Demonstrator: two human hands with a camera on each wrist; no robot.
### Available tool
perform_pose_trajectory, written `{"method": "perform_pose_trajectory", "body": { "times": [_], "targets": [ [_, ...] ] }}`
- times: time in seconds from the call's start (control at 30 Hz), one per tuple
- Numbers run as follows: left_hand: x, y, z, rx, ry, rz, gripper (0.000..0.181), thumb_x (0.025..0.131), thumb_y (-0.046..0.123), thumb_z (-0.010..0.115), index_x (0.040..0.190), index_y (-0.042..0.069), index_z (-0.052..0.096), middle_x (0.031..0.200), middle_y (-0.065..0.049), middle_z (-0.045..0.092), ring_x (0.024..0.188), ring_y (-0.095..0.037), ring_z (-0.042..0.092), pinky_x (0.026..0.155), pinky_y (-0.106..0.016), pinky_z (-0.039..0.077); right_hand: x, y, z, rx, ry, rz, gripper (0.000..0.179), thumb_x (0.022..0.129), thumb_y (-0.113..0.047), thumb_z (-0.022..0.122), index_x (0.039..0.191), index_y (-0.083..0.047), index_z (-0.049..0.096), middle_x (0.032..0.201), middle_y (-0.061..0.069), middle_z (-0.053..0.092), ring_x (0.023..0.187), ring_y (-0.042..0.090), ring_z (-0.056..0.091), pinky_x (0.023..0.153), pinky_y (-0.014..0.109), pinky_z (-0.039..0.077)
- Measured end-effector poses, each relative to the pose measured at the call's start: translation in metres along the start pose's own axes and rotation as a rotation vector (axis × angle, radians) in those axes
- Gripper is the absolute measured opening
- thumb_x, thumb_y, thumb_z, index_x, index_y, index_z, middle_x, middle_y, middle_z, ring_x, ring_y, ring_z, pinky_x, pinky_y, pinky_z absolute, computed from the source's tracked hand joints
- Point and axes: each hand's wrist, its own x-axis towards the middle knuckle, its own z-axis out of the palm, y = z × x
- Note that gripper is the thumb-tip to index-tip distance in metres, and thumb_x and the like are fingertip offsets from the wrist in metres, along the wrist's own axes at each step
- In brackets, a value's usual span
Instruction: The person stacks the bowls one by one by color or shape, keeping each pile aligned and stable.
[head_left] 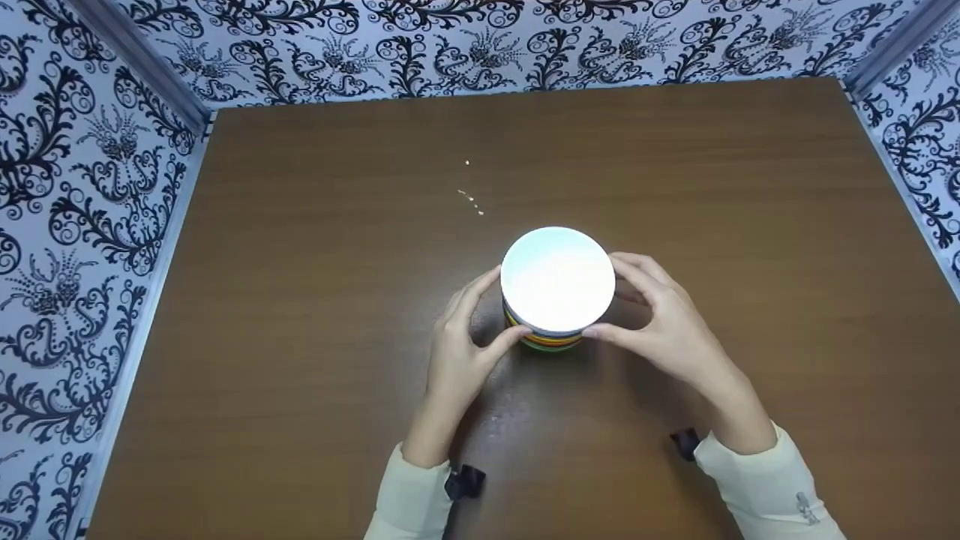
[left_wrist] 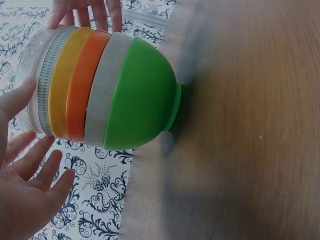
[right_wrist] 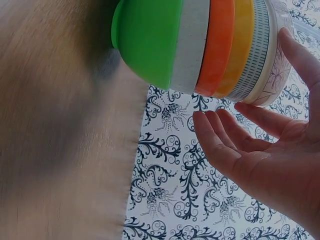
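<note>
A stack of nested bowls [head_left: 551, 341] stands upright on the table, its green bowl [left_wrist: 145, 95] at the bottom. Above the green come grey-white, orange, yellow and dash-patterned bands. At the top is a white bowl [right_wrist: 274, 82] with a fine line drawing on its side; from above its round top looks glaring white. My left hand [head_left: 465, 337] holds the upper left side of the stack, thumb at the near side and fingers round the left. On the other side my right hand [head_left: 667, 322] grips the white bowl between thumb and fingers, with its lower fingers off the stack.
The brown wooden table [head_left: 315, 300] has several small pale specks [head_left: 471, 200] beyond the stack. Walls with a black scroll pattern [head_left: 487, 52] rise along its far, left and right edges. Both sleeves are pale, with a dark device [head_left: 465, 481] at the left wrist.
</note>
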Motion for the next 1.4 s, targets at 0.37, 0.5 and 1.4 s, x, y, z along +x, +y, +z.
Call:
{"method": "perform_pose_trajectory", "body": {
  "times": [0.37,0.5,1.4],
  "targets": [
    [0.000,0.000,0.000,0.017,-0.017,-0.014,0.072,0.081,0.031,0.082,0.143,0.010,0.052,0.145,-0.005,0.057,0.137,-0.023,0.051,0.113,-0.043,0.045,0.000,0.001,0.001,-0.003,-0.020,0.010,0.081,0.076,-0.031,0.087,0.146,-0.015,0.049,0.144,-0.002,0.048,0.129,0.016,0.054,0.105,0.046,0.051],
    [0.001,-0.001,0.000,0.018,-0.025,-0.016,0.073,0.081,0.030,0.083,0.143,0.010,0.051,0.145,-0.005,0.057,0.137,-0.022,0.051,0.113,-0.043,0.045,0.000,0.001,0.001,-0.010,-0.028,0.009,0.081,0.077,-0.033,0.086,0.146,-0.016,0.048,0.145,-0.003,0.047,0.128,0.017,0.054,0.104,0.044,0.051],
    [0.045,-0.027,-0.046,0.570,-0.072,0.089,0.082,0.090,0.047,0.070,0.156,0.016,0.033,0.165,-0.004,0.029,0.152,-0.035,0.025,0.125,-0.058,0.019,0.024,0.026,-0.046,-0.415,0.093,-0.114,0.076,0.092,-0.033,0.072,0.156,-0.015,0.034,0.164,0.014,0.027,0.149,0.041,0.025,0.118,0.067,0.023]
  ]
}}
